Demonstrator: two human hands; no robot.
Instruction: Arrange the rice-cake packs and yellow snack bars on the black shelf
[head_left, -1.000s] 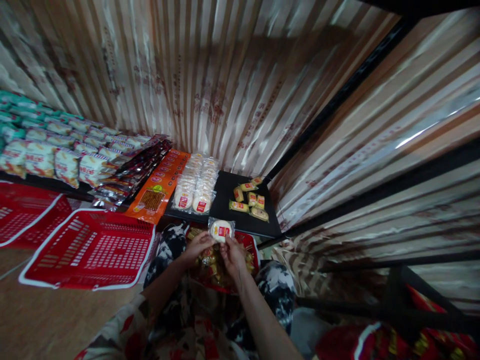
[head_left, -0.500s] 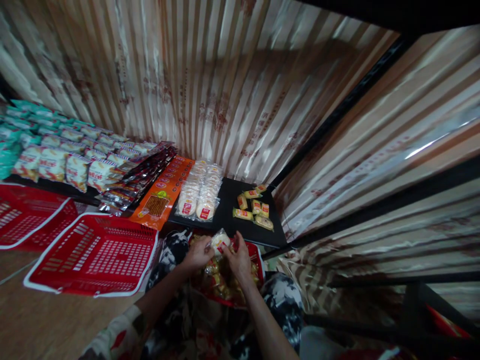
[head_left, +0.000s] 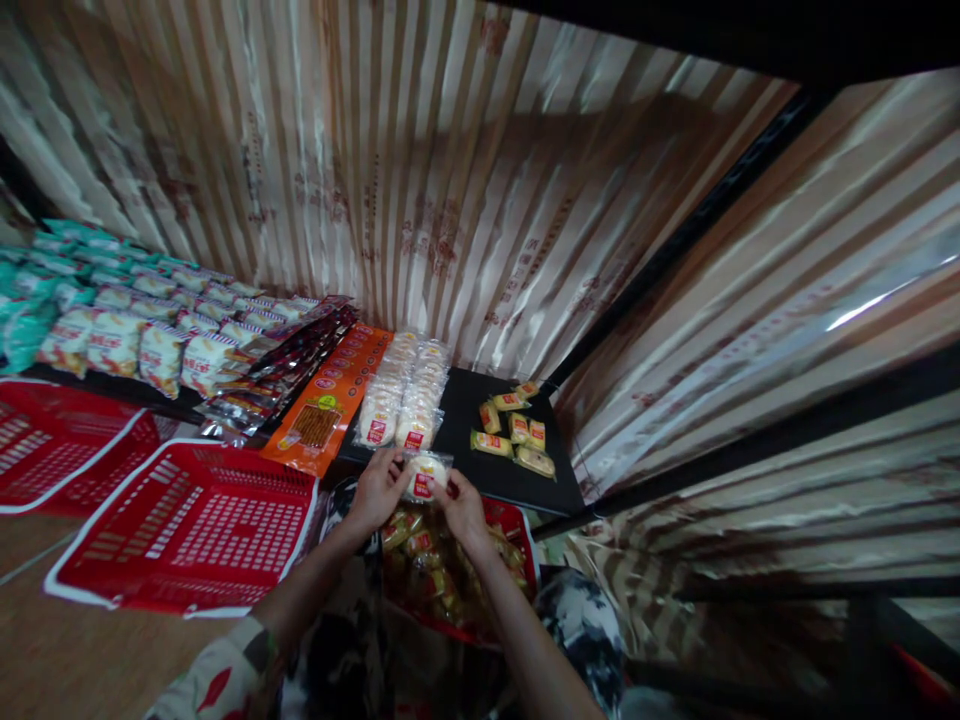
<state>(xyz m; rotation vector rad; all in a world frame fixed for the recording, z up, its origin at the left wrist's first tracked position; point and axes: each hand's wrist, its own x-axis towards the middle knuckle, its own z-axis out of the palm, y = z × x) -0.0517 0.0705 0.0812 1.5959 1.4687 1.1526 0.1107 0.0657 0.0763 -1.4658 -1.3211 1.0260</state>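
A clear-wrapped white rice cracker packet with a red label is held by its two sides. My left hand pinches its left edge, and my right hand grips the right edge. Just beyond it, two rows of matching rice cracker packets lie on the black shelf. Below my hands sits a red basket with many gold-wrapped snacks in it. Several small yellow snack packs lie loose on the shelf's right part.
Left of the crackers are an orange snack bag, dark shiny packets, white chip bags and teal bags. Two red baskets, one nearer and one farther left, stand in front. A black metal post slants at the right.
Both hands have moved forward, from over the gold snacks toward the shelf edge, carrying the rice cracker packet. The packet now lies flatter, its label facing up.
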